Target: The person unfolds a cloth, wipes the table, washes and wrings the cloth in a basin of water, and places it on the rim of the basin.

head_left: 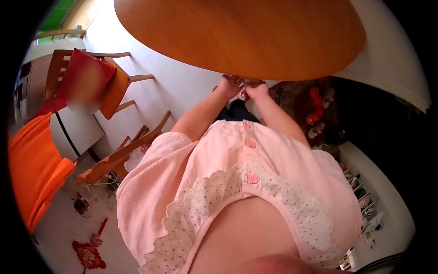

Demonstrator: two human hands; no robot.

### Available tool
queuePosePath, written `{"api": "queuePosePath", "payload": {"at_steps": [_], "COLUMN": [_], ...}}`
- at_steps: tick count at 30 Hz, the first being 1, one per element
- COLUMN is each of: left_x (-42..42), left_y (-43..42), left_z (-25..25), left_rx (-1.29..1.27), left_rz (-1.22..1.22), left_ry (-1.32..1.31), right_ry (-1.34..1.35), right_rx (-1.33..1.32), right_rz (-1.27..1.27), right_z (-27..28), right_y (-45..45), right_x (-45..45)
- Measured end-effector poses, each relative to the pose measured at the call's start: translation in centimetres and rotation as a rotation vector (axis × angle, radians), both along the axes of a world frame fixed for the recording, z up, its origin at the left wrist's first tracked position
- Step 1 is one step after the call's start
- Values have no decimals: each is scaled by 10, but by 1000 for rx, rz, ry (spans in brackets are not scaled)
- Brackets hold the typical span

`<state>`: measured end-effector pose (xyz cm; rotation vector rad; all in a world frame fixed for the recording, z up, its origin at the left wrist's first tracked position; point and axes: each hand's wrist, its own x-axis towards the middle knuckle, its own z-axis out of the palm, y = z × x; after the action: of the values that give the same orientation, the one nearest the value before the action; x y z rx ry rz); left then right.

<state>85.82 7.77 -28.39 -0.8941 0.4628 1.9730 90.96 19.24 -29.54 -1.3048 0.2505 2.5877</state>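
Both of my hands are close together, low in front of my body by the near edge of the round wooden table. My left hand has its fingers bent inward, toward the other hand. Beside it my right hand is also closed, with its fingertips partly under the table's rim. What lies between the fingers is too small and dim to make out. Below the hands show dark trousers and a red shoe.
A wooden chair with a red cloth stands at left, near a white box-like cabinet. Closer is another wooden chair. Orange cloth hangs at far left. Shoes lie on a dark mat at right.
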Motion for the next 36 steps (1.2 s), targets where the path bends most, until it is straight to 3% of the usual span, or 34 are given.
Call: {"api": "queuePosePath", "payload": {"at_steps": [4, 10, 15, 17, 19, 21, 23, 25, 27, 30, 34, 36], "left_x": [-10, -9, -15, -3, -1, 2, 3, -5, -6, -3, 9, 8], "left_y": [3, 0, 6, 5, 3, 0, -3, 3, 3, 0, -3, -2], "left_z": [-2, -3, -17, -72, -83, -85, -77, -16, 18, 34, 29, 46], "left_rx": [13, 60, 81, -32, -68, -90, -69, -27, -50, -18, -21, 36], "left_rz": [-49, -21, -71, -197, -271, -318, -256, -82, -65, -47, -114, -71], "left_ry": [-7, -89, 21, 517, 726, 868, 595, -36, -128, -189, -135, -177], "right_ry": [55, -128, 18, 9, 2, 148, 198, 198, 245, -177, -166, -148], "right_rx": [-25, 100, 125, 54, -112, -89, 0, 54, 16, -51, 46, -26], "right_rz": [-68, -94, -70, -119, -199, -149, -83, -35, -15, 83, 120, 112], "right_z": [11, 38, -7, -5, 2, -13, -16, -6, -23, 23, 41, 46], "right_y": [-1, -18, -11, -14, -13, -14, -12, -11, -6, 1, -4, 2], "right_x": [-2, -15, -11, -15, -19, -12, -2, 7, 24, 21, 35, 38]}}
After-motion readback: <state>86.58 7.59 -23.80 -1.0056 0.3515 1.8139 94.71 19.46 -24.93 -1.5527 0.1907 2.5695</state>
